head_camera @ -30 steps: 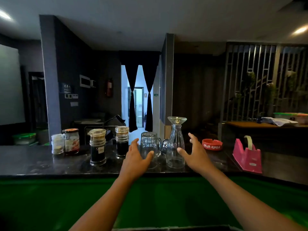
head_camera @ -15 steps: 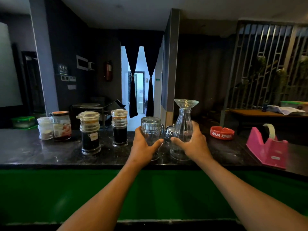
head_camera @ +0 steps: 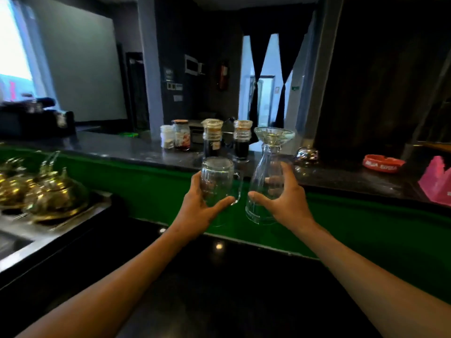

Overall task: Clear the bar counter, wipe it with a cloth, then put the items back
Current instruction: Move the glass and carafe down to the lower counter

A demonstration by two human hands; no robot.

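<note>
My left hand (head_camera: 197,212) grips a clear glass mug (head_camera: 217,181), held in the air in front of the green counter face. My right hand (head_camera: 288,203) grips a clear glass carafe (head_camera: 268,172) with a flared top, also lifted off the dark bar counter (head_camera: 127,147). On the counter stand two dark-filled glass jars (head_camera: 212,140) (head_camera: 242,142), a red-labelled jar (head_camera: 182,135), a white container (head_camera: 167,136), a shiny metal object (head_camera: 307,154), a red ashtray (head_camera: 383,162) and a pink tape dispenser (head_camera: 436,181).
Below me lies a dark lower worktop (head_camera: 219,289). At the left, brass teapots (head_camera: 51,191) sit on a steel tray (head_camera: 73,213). A dark machine (head_camera: 34,118) stands at the counter's far left end.
Both hands closed on the mug and the carafe, then lifted them off the counter and drew them back toward me. The view has swung left and down.
</note>
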